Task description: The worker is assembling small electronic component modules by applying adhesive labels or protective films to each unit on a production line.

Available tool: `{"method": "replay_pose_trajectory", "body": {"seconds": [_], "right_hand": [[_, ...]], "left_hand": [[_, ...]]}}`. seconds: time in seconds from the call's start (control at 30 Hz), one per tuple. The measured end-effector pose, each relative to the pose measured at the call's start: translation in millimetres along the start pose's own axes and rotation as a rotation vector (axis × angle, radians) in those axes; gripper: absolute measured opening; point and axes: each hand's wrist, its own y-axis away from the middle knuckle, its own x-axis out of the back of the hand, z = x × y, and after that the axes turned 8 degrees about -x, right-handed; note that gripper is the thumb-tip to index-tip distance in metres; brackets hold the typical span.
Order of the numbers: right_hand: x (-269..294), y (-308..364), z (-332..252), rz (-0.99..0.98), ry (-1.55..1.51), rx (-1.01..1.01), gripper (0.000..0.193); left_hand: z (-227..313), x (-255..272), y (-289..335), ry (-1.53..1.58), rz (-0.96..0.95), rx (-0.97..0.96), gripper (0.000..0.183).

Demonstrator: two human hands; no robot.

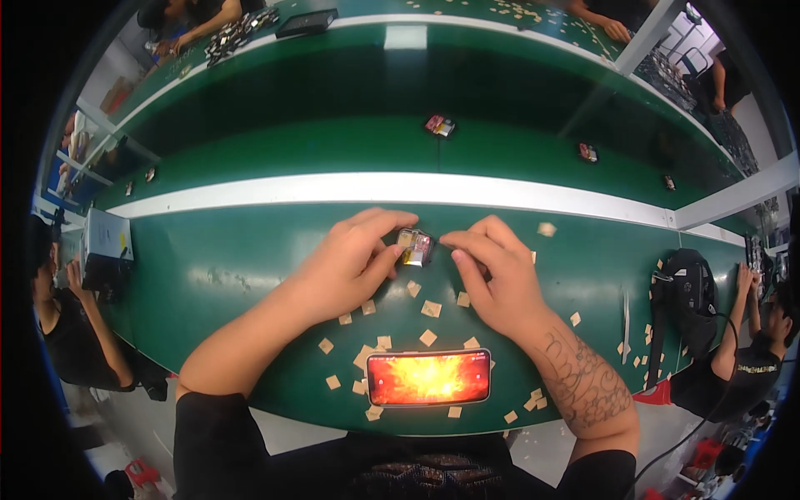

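A long green worktable [583, 267] runs from side to side before the person; I read the clock from this person's place, with twelve straight ahead. Along its far edge, at twelve, goes a white rail [400, 190], and beyond it lies a green surface [333, 150] with a few small dark units [440, 125] on it, at twelve and toward one. One co-worker [83, 333] is between nine and ten o'clock, another [750, 371] between two and three. A black backpack [690, 300] lies on the table at two o'clock, and a grey and black box [108, 237] stands at ten.

The left hand [354, 258], between eleven and twelve, is bent around a small device, with the thumb at its near left side and a finger at its far edge, so it is pinched there. The right hand [504, 279], about one o'clock, has its index finger and thumb near each other, just beside the device; whether they pinch something thin, I cannot tell.

A phone [429, 379] with a fiery screen lies at twelve, close to the person. The small device [415, 247], black at the edges with silvery, red and yellow parts, is at twelve, farther than the phone. Smallest are the pale squares [431, 309], scattered around the phone and toward two o'clock.
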Motion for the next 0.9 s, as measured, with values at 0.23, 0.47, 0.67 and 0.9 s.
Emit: {"method": "replay_pose_trajectory", "body": {"seconds": [0.23, 0.47, 0.67, 0.9], "right_hand": [[6.1, -4.8, 7.0, 0.014, 0.035, 0.059, 0.021], [2.7, -2.0, -7.2, -0.019, 0.102, 0.047, 0.024], [12.3, 1.3, -21.2, -0.116, 0.399, 0.061, 0.020], [4.6, 0.0, -43.2, -0.159, 0.713, 0.148, 0.021]], "left_hand": [[26.5, 8.5, 2.1, -0.265, -0.094, 0.024, 0.058], [-8.8, -10.7, 8.5, -0.381, 0.105, -0.276, 0.069], [-15.9, -20.1, 7.2, -0.351, 0.076, -0.285, 0.073], [-17.9, -23.4, 9.4, -0.265, 0.095, -0.330, 0.075]]}}
